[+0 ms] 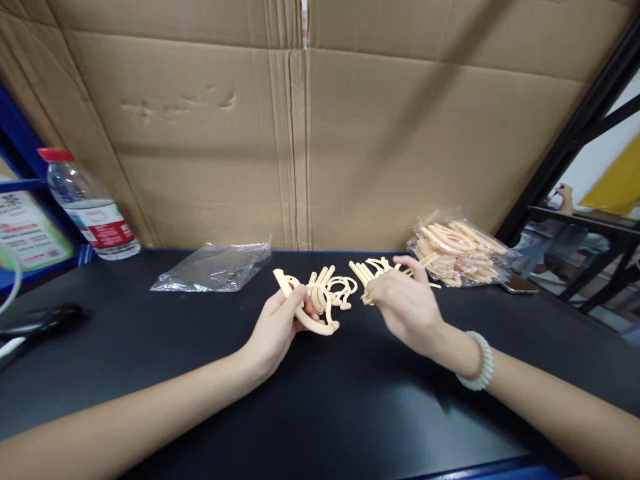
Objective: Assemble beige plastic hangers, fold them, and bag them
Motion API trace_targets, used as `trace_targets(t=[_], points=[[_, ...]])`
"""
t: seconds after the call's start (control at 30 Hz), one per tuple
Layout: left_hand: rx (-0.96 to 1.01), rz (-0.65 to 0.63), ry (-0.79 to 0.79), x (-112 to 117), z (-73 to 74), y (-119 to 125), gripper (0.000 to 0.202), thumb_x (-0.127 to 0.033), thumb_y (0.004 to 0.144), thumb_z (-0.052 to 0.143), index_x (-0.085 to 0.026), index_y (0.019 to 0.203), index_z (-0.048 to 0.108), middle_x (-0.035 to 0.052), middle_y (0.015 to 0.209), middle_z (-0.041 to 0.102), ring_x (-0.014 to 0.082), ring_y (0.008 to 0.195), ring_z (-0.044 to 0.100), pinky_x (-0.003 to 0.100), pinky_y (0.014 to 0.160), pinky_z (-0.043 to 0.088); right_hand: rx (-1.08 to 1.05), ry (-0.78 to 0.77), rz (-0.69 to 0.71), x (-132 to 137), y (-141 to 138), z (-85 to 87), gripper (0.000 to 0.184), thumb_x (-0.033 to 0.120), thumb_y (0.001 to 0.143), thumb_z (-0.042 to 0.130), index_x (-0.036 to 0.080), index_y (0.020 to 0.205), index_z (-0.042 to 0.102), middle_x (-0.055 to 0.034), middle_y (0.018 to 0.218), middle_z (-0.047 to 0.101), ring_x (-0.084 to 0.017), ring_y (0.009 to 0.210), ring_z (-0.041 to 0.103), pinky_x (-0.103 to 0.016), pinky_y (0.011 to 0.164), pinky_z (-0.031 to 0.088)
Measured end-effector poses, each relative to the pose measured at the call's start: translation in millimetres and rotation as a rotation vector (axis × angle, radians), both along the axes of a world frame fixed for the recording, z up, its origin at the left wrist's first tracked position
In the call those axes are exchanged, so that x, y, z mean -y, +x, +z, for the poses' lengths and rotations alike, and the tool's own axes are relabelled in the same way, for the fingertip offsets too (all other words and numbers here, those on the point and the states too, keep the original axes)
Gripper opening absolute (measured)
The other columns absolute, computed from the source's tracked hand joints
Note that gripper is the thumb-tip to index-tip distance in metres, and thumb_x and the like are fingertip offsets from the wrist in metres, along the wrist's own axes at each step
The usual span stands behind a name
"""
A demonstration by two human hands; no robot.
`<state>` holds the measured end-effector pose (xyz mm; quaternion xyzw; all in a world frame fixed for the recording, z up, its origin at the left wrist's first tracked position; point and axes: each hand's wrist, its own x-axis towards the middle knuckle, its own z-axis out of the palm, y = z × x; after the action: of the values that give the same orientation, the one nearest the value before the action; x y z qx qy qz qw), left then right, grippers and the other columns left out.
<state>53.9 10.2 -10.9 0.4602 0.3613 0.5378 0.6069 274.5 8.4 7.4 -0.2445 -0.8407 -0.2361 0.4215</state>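
Note:
My left hand (280, 319) is closed round a curved cream piece (316, 325) that looks like wood or plastic, a bent bar joined to a thinner wavy strip. Just behind it on the table lie several straight cream bars (323, 283) and a ring-shaped cream piece (343, 290). My right hand (407, 307), slightly blurred and wearing a pale beaded bracelet (483, 363), reaches over another group of cream strips (367, 269). Its thumb and fingers are pinched on the end of a small cream piece (368, 298), most of which the hand hides.
A clear bag of cream pieces (457, 247) lies at the back right, beside a phone-like object (520, 285). An empty clear bag (213, 267) lies back left. A water bottle (95, 210) and black mouse (43, 320) are at left. Cardboard (200, 133) walls the back. Another person's hand (565, 197) shows far right.

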Motion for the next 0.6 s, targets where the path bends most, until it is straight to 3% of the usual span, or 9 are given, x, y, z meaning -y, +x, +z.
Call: trace_targets(t=[0.13,0.27,0.37,0.5,0.6], points=[[-0.037,-0.027,0.008,0,-0.8,0,0.034,-0.040,0.084,0.062,-0.015,0.062,0.054,0.0004,0.061,0.056,0.0135,0.059,0.054,0.026,0.061,0.050,-0.216,-0.053,-0.092,-13,14,7.5,0.031,0.005,0.092,0.045,0.024,0.116,0.049,-0.0031,0.094,0.068,-0.020,0.084,0.067,-0.051,0.106,0.034],[-0.025,-0.016,0.003,-1,-1.2,0,0.033,-0.039,0.083,0.063,-0.015,0.063,0.053,-0.0001,0.063,0.055,0.0131,0.059,0.054,0.026,0.061,0.051,-0.062,-0.119,-0.107,-28,21,0.7,0.025,0.005,0.093,0.041,0.022,0.105,0.056,-0.0057,0.102,0.068,-0.024,0.109,0.059,-0.058,0.109,0.028],[-0.022,-0.019,0.002,-1,-0.9,0,0.032,-0.038,0.084,0.062,-0.015,0.063,0.053,-0.0004,0.063,0.055,0.0128,0.059,0.054,0.026,0.061,0.051,0.081,-0.277,-0.007,-34,21,-10.0,0.023,0.005,0.093,0.041,0.018,0.102,0.057,-0.0100,0.113,0.064,-0.025,0.120,0.052,-0.053,0.106,0.037],[-0.022,-0.023,-0.006,0,0.7,0,0.032,-0.038,0.083,0.063,-0.015,0.063,0.053,-0.0006,0.063,0.055,0.0128,0.059,0.054,0.026,0.061,0.050,0.212,-0.555,0.040,-35,20,-21.3,0.020,0.009,0.094,0.044,0.017,0.105,0.059,-0.0118,0.117,0.061,-0.023,0.116,0.054,-0.043,0.098,0.048],[-0.036,-0.017,-0.013,2,1.7,1,0.032,-0.039,0.083,0.063,-0.015,0.063,0.053,-0.0007,0.062,0.055,0.0130,0.059,0.055,0.026,0.061,0.049,0.222,-0.625,-0.002,-35,20,-23.8,0.021,0.011,0.095,0.047,0.016,0.112,0.057,-0.0111,0.114,0.062,-0.022,0.112,0.056,-0.042,0.097,0.048]])
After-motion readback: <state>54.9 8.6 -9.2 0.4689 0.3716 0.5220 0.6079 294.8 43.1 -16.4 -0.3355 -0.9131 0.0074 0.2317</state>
